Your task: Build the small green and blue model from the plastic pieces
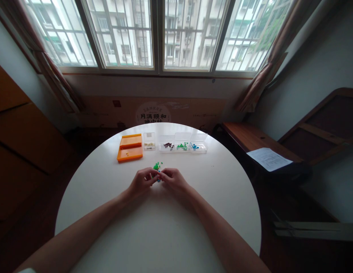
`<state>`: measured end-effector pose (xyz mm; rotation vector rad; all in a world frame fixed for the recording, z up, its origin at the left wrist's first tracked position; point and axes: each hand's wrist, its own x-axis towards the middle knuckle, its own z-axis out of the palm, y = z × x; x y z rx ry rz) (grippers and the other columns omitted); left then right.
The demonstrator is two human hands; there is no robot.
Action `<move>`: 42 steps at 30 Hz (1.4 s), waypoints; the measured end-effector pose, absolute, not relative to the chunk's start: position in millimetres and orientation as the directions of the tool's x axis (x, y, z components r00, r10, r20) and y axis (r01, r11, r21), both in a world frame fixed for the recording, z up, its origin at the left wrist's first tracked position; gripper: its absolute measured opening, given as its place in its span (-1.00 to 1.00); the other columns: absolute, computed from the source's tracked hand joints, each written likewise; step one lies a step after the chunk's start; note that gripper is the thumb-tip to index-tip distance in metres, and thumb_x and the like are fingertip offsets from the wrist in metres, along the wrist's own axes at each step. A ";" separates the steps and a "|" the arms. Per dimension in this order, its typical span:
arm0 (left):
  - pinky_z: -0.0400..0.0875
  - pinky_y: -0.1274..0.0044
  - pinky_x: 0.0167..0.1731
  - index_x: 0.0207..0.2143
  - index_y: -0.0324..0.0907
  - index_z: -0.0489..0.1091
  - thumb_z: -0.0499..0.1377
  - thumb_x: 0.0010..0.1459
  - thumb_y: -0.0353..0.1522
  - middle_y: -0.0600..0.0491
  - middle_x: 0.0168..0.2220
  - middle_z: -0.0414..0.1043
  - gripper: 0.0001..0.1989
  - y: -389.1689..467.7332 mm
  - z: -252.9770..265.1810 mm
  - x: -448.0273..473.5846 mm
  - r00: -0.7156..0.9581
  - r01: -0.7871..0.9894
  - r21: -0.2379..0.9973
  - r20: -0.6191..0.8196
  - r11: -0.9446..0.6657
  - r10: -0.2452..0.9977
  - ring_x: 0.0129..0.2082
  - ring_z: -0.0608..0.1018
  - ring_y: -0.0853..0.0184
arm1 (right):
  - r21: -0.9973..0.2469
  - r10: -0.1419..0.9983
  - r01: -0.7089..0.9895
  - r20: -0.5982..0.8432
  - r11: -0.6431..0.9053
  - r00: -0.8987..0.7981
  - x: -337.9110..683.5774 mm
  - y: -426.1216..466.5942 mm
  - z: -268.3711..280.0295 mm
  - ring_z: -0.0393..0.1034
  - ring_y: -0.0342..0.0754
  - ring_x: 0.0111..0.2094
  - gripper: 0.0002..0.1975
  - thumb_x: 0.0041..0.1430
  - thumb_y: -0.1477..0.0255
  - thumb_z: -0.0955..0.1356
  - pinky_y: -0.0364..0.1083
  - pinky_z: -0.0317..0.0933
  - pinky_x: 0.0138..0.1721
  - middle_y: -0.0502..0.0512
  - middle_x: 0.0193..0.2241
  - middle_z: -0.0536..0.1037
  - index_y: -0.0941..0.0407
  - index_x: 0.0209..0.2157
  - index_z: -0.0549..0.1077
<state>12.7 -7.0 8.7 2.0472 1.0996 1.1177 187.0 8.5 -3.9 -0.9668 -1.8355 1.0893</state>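
Observation:
My left hand (pixel 141 180) and my right hand (pixel 174 179) meet over the middle of the white round table (pixel 153 220). The fingers of both are pinched together at the tips, and whatever sits between them is too small to make out. Just beyond the fingertips lies a loose heap of small green pieces (pixel 156 166). A few blue bits (pixel 158 180) show between and under the hands, partly hidden by the fingers.
At the back stand an open orange case (pixel 130 157), a small clear box (pixel 149 147) with pale bits, and clear compartments (pixel 182 150) holding dark, green and blue pieces. Right of the table, a paper sheet (pixel 269 159) lies on a wooden bench (pixel 250 134).

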 end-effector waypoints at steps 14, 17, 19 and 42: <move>0.27 0.68 -0.65 -0.35 -0.26 0.46 0.17 0.09 -0.32 0.07 -0.53 0.44 -0.83 -6.6 9.3 12.2 0.324 0.386 0.762 0.415 -0.519 0.850 -0.68 0.38 0.53 | -0.903 0.877 0.234 0.244 0.361 -0.414 186.9 9.6 -6.2 0.27 -0.19 -0.54 -0.68 0.14 0.25 0.27 -0.23 0.07 -0.52 0.03 -0.56 0.47 0.22 -0.43 0.49; 0.28 0.68 -0.64 -0.37 -0.27 0.45 0.17 0.08 -0.32 0.07 -0.54 0.44 -0.83 -7.0 10.8 12.4 0.325 0.393 0.755 0.420 -0.525 0.847 -0.68 0.38 0.52 | -0.900 0.876 0.235 0.251 0.368 -0.413 186.9 9.7 -6.3 0.27 -0.19 -0.54 -0.69 0.14 0.27 0.27 -0.23 0.08 -0.51 0.03 -0.56 0.47 0.22 -0.43 0.49; 0.28 0.68 -0.65 -0.37 -0.27 0.45 0.17 0.08 -0.32 0.07 -0.55 0.43 -0.84 -7.2 11.3 12.5 0.324 0.396 0.753 0.422 -0.526 0.847 -0.69 0.38 0.52 | -0.898 0.877 0.240 0.249 0.368 -0.411 187.2 9.7 -5.8 0.27 -0.19 -0.54 -0.69 0.13 0.27 0.27 -0.23 0.08 -0.51 0.03 -0.57 0.47 0.22 -0.43 0.49; 0.28 0.68 -0.65 -0.36 -0.27 0.45 0.16 0.10 -0.30 0.06 -0.54 0.43 -0.81 -6.7 8.6 12.4 0.325 0.392 0.758 0.415 -0.521 0.849 -0.68 0.38 0.52 | -0.908 0.879 0.235 0.227 0.347 -0.420 188.2 6.7 -0.1 0.27 -0.18 -0.53 -0.69 0.13 0.28 0.27 -0.22 0.10 -0.50 0.05 -0.55 0.48 0.23 -0.43 0.49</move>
